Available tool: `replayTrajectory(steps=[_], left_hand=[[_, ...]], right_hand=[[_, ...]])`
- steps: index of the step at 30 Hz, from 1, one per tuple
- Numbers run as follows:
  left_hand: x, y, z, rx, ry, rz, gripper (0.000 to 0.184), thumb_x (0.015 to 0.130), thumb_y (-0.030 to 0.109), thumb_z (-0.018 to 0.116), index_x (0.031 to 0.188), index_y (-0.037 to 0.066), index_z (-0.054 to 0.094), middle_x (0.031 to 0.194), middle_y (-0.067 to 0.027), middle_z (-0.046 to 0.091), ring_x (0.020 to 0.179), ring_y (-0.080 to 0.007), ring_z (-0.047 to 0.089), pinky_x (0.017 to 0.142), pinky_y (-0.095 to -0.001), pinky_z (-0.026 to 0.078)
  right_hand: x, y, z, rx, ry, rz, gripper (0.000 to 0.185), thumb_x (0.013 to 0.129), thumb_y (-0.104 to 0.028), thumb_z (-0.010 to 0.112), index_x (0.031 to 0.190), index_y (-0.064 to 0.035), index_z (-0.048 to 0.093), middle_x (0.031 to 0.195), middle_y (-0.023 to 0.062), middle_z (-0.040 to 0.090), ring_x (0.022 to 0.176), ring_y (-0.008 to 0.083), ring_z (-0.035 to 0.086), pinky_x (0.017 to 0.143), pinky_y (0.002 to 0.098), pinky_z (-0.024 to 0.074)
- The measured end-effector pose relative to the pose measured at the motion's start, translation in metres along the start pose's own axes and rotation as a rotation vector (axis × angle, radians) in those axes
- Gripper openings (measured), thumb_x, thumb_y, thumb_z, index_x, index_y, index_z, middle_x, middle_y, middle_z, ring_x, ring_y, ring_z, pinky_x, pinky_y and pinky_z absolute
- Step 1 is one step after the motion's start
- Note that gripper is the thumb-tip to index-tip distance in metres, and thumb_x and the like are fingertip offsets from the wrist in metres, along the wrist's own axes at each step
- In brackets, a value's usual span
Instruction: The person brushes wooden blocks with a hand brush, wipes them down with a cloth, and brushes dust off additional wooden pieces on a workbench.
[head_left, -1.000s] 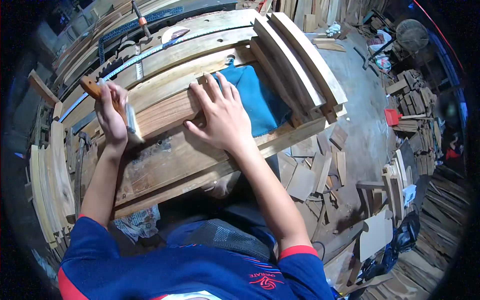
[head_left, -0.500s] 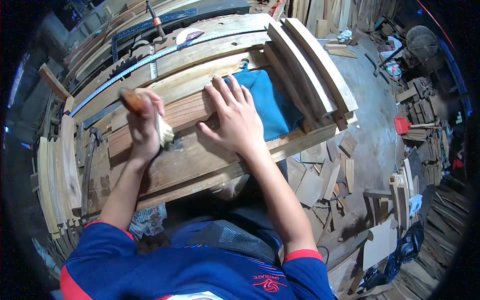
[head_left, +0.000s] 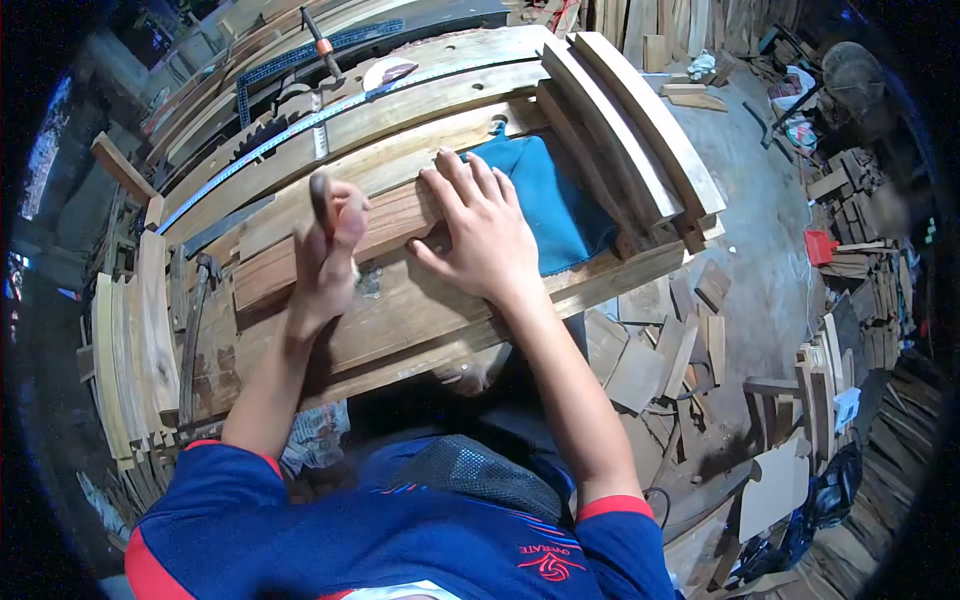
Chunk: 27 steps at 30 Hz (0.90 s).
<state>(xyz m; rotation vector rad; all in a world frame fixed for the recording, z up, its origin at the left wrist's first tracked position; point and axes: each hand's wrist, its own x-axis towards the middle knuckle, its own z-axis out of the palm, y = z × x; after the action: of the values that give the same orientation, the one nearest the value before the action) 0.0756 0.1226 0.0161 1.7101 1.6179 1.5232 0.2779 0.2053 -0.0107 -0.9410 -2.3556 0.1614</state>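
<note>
My left hand (head_left: 330, 245) is closed round the handle of a brush (head_left: 320, 198), held up at the near edge of a reddish-brown wooden board (head_left: 390, 222). The brush's bristles are mostly hidden behind the hand. With its fingers apart, my right hand (head_left: 485, 230) lies flat, fingers over the right end of the board. A blue cloth (head_left: 560, 205) is spread just right of that hand. Board and cloth rest on the wooden workbench (head_left: 400, 325).
Thick curved wooden beams (head_left: 640, 120) stand at the bench's right end. A clamp (head_left: 322, 47) and a long measuring strip (head_left: 270, 145) lie at the back. Wood scraps (head_left: 690, 350) litter the floor to the right, near a red dustpan (head_left: 820, 247). A hammer (head_left: 203, 275) lies left.
My left hand and the brush have moved right along the board, and the brush has turned more upright. The right hand stays on the board. The whole view has shifted slightly.
</note>
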Motion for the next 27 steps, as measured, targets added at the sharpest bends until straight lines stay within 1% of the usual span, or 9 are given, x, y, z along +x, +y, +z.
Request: replayTrajectory(steps=[3,7,9,10,11,15,16,21,27], left_hand=[[0.004,0.015,-0.040,0.301,-0.214,-0.049,0.040,0.104,0.043,0.058,0.102,0.003,0.061,0.070,-0.0091,0.057,0.067,-0.0204,0.057,0.064,-0.0361,0.045],[0.000,-0.001,-0.031,0.300,-0.151,0.000,0.039,0.104,0.041,0.059,0.102,0.002,0.061,0.081,-0.0156,0.059,0.071,-0.0276,0.057,0.069,-0.0396,0.046],[0.000,0.007,-0.006,0.148,-0.134,0.074,0.043,0.107,0.044,0.056,0.102,0.001,0.059,0.080,-0.0120,0.058,0.072,-0.0233,0.055,0.069,-0.0373,0.045],[0.000,0.010,0.013,-0.126,-0.026,-0.054,0.049,0.108,0.050,0.052,0.101,0.002,0.058,0.081,-0.0074,0.057,0.073,-0.0178,0.055,0.067,-0.0340,0.045],[0.005,0.010,0.026,-0.278,0.021,-0.015,0.044,0.109,0.052,0.050,0.103,0.008,0.055,0.078,0.0025,0.048,0.068,-0.0088,0.043,0.064,-0.0269,0.036],[0.008,0.041,-0.008,0.215,-0.167,-0.055,0.040,0.108,0.048,0.051,0.104,0.008,0.058,0.077,0.0046,0.048,0.065,-0.0075,0.044,0.061,-0.0264,0.037],[0.009,0.038,-0.020,0.285,-0.135,-0.089,0.051,0.104,0.052,0.055,0.104,0.002,0.063,0.071,-0.0067,0.054,0.068,-0.0165,0.053,0.065,-0.0362,0.045],[-0.001,0.020,-0.007,0.286,0.111,-0.131,0.061,0.102,0.063,0.054,0.100,0.003,0.064,0.074,-0.0053,0.056,0.069,-0.0158,0.053,0.063,-0.0378,0.043],[-0.007,0.022,0.038,-0.268,-0.077,-0.099,0.046,0.106,0.052,0.058,0.105,0.006,0.057,0.083,0.0023,0.053,0.075,-0.0074,0.049,0.067,-0.0261,0.040]], right_hand=[[0.001,0.000,0.000,-0.021,0.004,-0.017,0.086,0.082,-0.052,0.075,0.150,-0.0066,0.047,0.159,0.0216,0.042,0.143,0.0424,0.042,0.120,0.0545,0.0318],[0.002,0.000,-0.003,0.013,0.007,-0.026,0.087,0.081,-0.050,0.076,0.150,-0.0059,0.047,0.159,0.0228,0.041,0.142,0.0429,0.042,0.120,0.0544,0.0308],[0.004,0.001,-0.003,0.004,0.007,-0.032,0.086,0.080,-0.049,0.076,0.150,-0.0059,0.047,0.158,0.0228,0.041,0.141,0.0427,0.042,0.120,0.0545,0.0312],[0.001,0.000,-0.002,0.003,0.004,-0.026,0.086,0.080,-0.048,0.076,0.149,-0.0058,0.047,0.158,0.0227,0.041,0.141,0.0426,0.042,0.120,0.0546,0.0314],[0.000,-0.002,-0.001,0.008,0.005,-0.024,0.086,0.080,-0.048,0.077,0.149,-0.0058,0.047,0.158,0.0227,0.042,0.141,0.0426,0.042,0.119,0.0546,0.0314],[0.003,0.000,-0.003,0.025,0.033,-0.031,0.083,0.078,-0.045,0.077,0.146,-0.0061,0.049,0.156,0.0224,0.043,0.140,0.0424,0.043,0.119,0.0546,0.0318],[0.003,-0.001,-0.003,0.028,0.033,-0.025,0.082,0.079,-0.045,0.078,0.146,-0.0063,0.049,0.156,0.0224,0.043,0.140,0.0424,0.043,0.119,0.0546,0.0318],[0.002,-0.001,-0.002,0.014,0.000,0.003,0.083,0.080,-0.047,0.077,0.149,-0.0113,0.048,0.159,0.0187,0.040,0.142,0.0430,0.042,0.120,0.0525,0.0312],[0.002,-0.002,-0.003,0.013,0.000,0.002,0.083,0.080,-0.048,0.077,0.149,-0.0114,0.049,0.159,0.0191,0.042,0.142,0.0415,0.042,0.121,0.0519,0.0309]])
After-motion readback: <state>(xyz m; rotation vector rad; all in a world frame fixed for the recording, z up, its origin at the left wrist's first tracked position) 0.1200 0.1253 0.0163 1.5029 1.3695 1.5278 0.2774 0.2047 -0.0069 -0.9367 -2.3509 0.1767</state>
